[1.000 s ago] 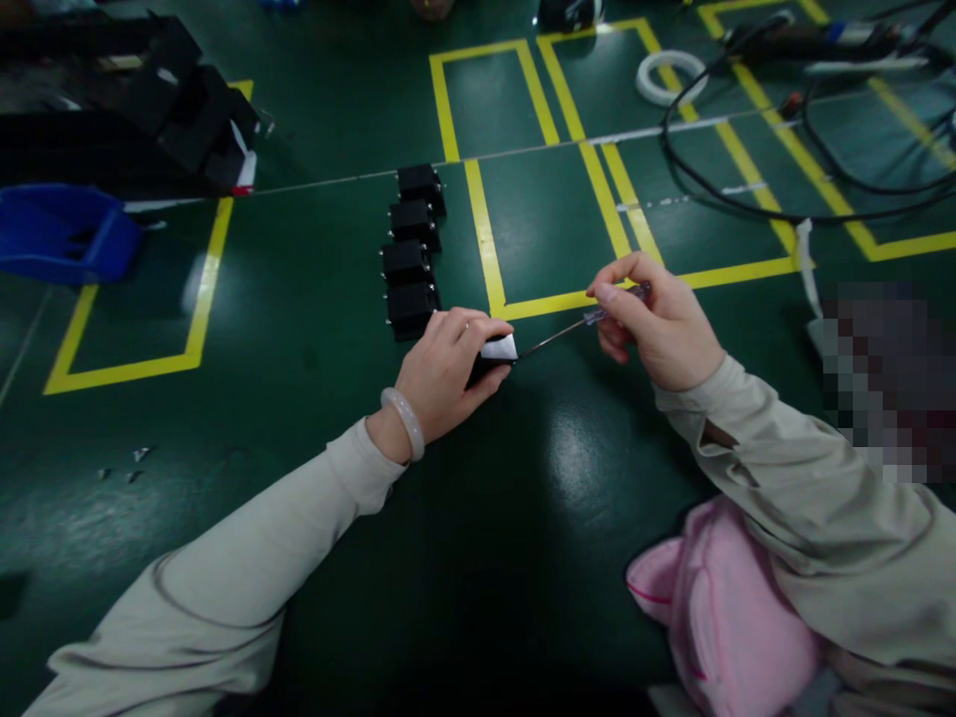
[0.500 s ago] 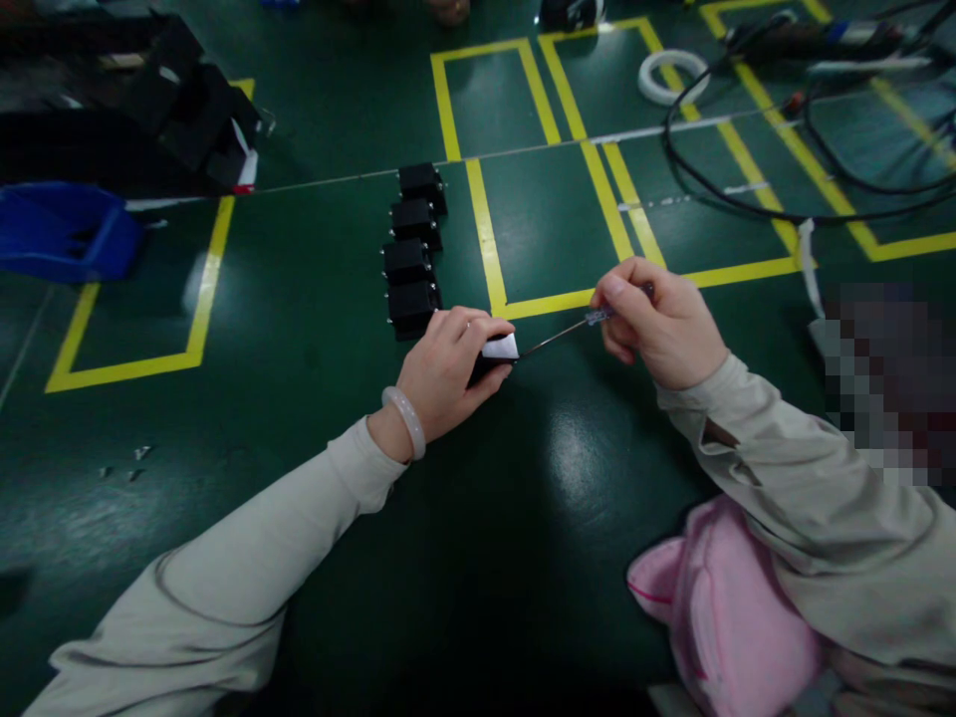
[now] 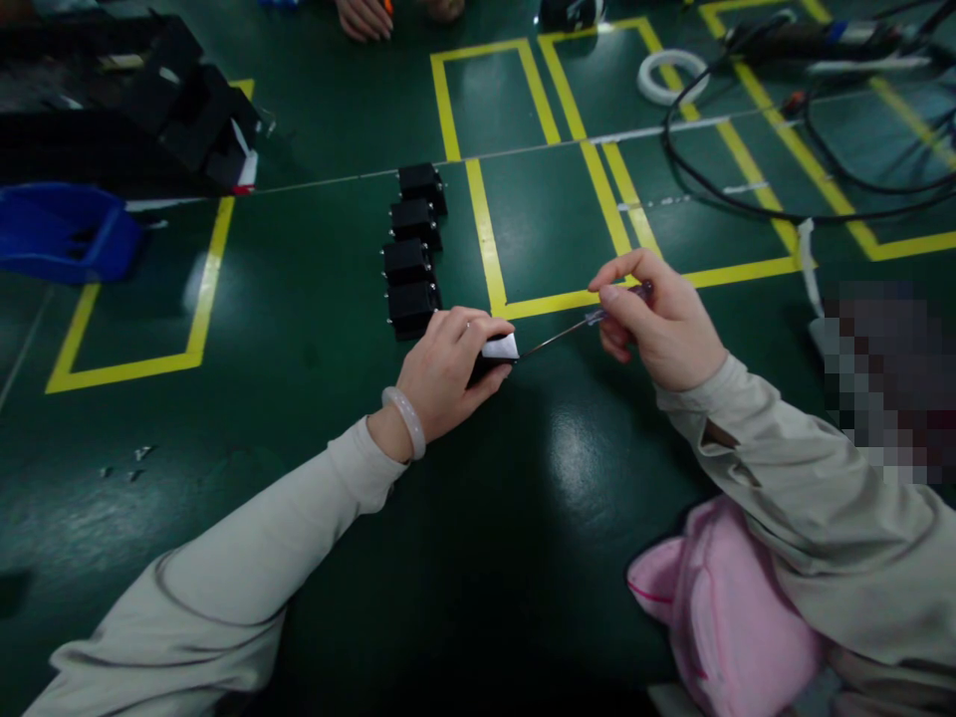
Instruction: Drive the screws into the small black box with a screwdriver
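My left hand [image 3: 452,368] is closed around a small black block [image 3: 484,368] with a white patch on top, and covers most of it. In my right hand [image 3: 661,319] is a screwdriver [image 3: 590,319] with a clear purplish handle, gripped between thumb and fingers. Its thin shaft slants down to the left, and the tip meets the block's right end; the exact contact point is too small to make out. Just beyond my left hand stands a row of several black blocks [image 3: 409,259] with small shiny screws on their sides. Several loose screws [image 3: 134,463] lie on the table at the left.
A blue bin [image 3: 67,234] and black parts [image 3: 171,110] occupy the left back. A white tape roll [image 3: 672,78] and a black cable [image 3: 717,189] lie at the back right. Pink cloth [image 3: 732,607] sits by my right forearm. Another person's hand [image 3: 364,18] shows at the far edge.
My right index finger has lifted slightly and the fingers have shifted on the screwdriver handle. Another person's hand has come into view at the top. My left hand stays still.
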Tool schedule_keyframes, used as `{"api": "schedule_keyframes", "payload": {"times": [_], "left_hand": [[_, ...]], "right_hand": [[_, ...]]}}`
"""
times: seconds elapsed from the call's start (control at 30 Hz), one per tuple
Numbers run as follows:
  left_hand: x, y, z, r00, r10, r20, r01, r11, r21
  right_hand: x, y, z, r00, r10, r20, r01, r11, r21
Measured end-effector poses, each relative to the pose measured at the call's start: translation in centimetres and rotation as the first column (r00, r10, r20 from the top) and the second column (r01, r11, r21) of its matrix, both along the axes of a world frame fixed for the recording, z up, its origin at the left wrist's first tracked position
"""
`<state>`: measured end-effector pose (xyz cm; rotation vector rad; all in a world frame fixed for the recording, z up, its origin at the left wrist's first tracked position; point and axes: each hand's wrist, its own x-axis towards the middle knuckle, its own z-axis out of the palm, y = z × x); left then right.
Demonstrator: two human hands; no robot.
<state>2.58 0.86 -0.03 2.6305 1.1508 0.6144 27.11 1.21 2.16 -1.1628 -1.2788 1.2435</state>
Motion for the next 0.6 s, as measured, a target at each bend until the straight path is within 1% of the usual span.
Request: {"api": "schedule_keyframes", "payload": {"times": [0.23, 0.4, 0.6], "left_hand": [[0.00, 0.00, 0.09, 1.000, 0.010, -0.011, -0.011, 1.000, -0.020], [-0.01, -0.01, 0.11, 1.000, 0.016, -0.015, -0.016, 0.999, -0.033], [-0.01, 0.02, 0.13, 1.000, 0.004, -0.010, -0.004, 1.000, -0.017]], "right_hand": [[-0.02, -0.14, 0.14, 1.000, 0.011, 0.026, -0.012, 1.000, 0.015], [0.00, -0.09, 0.11, 1.000, 0.011, 0.001, -0.011, 1.000, -0.014], [0.01, -0.08, -0.05, 1.000, 0.002, 0.015, -0.002, 1.000, 0.007]]}}
